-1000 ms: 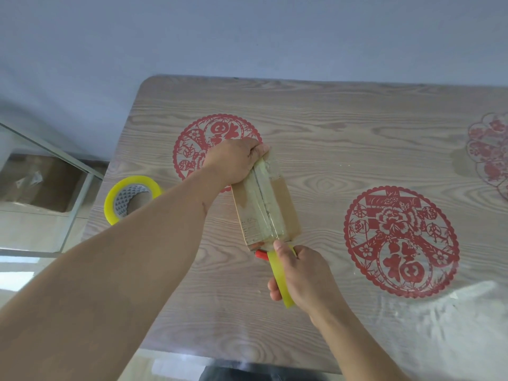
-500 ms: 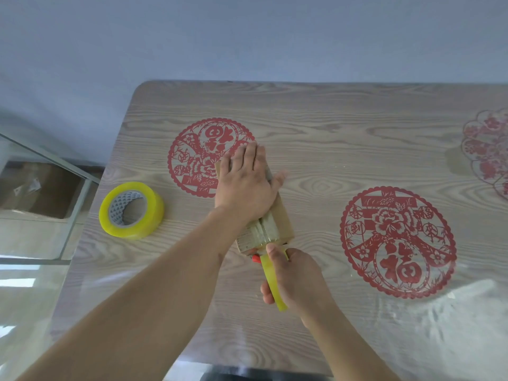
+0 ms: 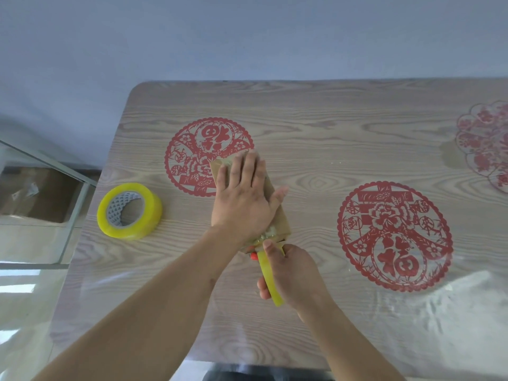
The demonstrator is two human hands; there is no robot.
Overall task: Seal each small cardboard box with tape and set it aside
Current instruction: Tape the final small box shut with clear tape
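Here the left hand [image 3: 243, 200] lies flat, fingers straight, pressing tape onto the small cardboard box [image 3: 280, 218] beside the red paper-cut [image 3: 209, 156] on the counter [image 3: 330, 127], while the right hand [image 3: 291, 273] grips a yellow tape roll [image 3: 270, 276] at the box's near end, likely needing a clean cut next.

There is only one view, from the person's head. It looks forward and down, from close above, at the grey wood-grain counter [image 3: 343, 127], with the pale blue wall [image 3: 247, 37] behind it.
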